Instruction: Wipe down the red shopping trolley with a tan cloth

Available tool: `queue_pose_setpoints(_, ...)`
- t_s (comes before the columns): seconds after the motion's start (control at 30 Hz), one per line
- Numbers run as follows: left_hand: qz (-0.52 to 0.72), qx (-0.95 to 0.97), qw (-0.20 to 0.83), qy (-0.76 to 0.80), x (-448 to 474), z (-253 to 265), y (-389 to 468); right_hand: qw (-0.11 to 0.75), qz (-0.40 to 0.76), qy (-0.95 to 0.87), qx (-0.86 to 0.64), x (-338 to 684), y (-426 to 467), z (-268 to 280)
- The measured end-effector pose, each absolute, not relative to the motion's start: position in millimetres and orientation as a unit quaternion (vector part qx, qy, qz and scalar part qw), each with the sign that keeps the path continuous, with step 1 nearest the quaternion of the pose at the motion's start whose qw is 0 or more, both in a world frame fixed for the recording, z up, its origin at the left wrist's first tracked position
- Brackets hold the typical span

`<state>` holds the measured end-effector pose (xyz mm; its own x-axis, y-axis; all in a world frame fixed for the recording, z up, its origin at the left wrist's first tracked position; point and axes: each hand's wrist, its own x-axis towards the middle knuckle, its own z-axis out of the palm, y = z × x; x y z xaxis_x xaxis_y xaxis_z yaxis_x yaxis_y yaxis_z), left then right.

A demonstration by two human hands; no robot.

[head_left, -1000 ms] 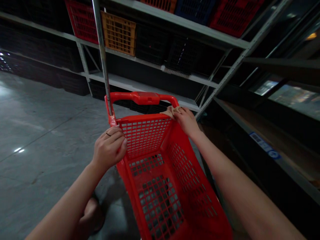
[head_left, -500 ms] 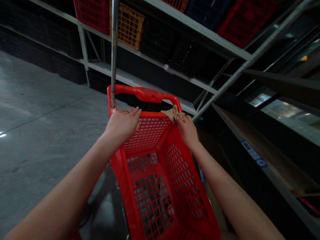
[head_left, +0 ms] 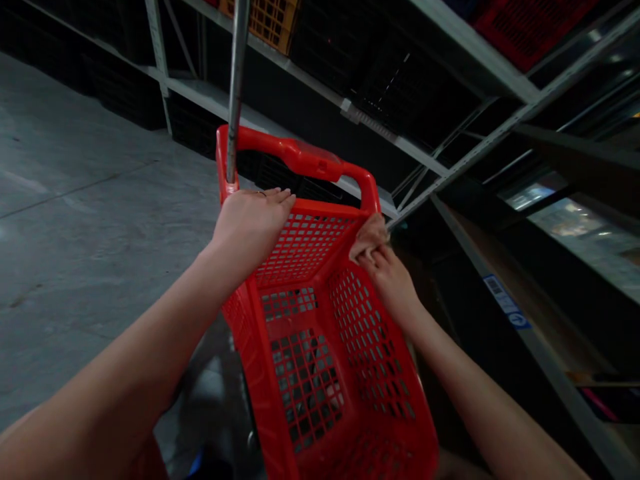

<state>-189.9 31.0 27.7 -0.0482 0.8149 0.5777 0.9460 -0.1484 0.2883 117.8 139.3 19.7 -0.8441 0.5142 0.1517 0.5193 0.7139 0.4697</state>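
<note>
A red plastic shopping cart [head_left: 275, 387] with lattice walls stands below me, its basket tilted in view. My left hand [head_left: 255, 223] lies over the far left corner of the basket rim, fingers together and closed on it; the thumb is mostly hidden. At the far right corner, my right hand [head_left: 390, 273] is closed on a crumpled beige cloth [head_left: 371, 237], pressed against the rim. Beyond the hands curves the cart's red handle [head_left: 305, 157]. A metal pole [head_left: 237, 93] rises from the handle's left end.
Metal shelving [head_left: 200, 93] runs behind the cart, holding dark crates and a yellow crate [head_left: 273, 20]. A red crate [head_left: 530, 30] sits upper right. To the right is a dark shelf edge with a blue-and-white label [head_left: 506, 303]. Grey concrete floor [head_left: 100, 233] lies left.
My right hand has moved the cloth from the far rim around the right corner onto the side rim. My left hand stays on the left corner. The view has shifted slightly.
</note>
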Motion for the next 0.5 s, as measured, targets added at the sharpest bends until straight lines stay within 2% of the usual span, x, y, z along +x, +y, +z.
queue_pose_setpoints(0.13,-0.346,-0.679,0.092,-0.641,-191.9,20.3,34.9,-0.067,-0.25,-0.928,-0.27,114.2,129.7,8.3)
queue_pose_setpoints(0.33,-0.334,-0.682,0.087,-0.645,-183.6,23.8,28.6,-0.017,-0.277,-0.903,-0.328,46.8,191.8,25.0)
queue_pose_setpoints(0.43,-0.343,-0.672,0.082,-0.651,-177.7,26.7,25.5,-0.003,-0.276,-0.894,-0.352,37.8,197.7,-0.1)
queue_pose_setpoints(0.5,-0.345,-0.661,0.081,-0.661,-175.6,26.3,24.6,-0.043,-0.256,-0.907,-0.332,45.4,189.5,-32.8)
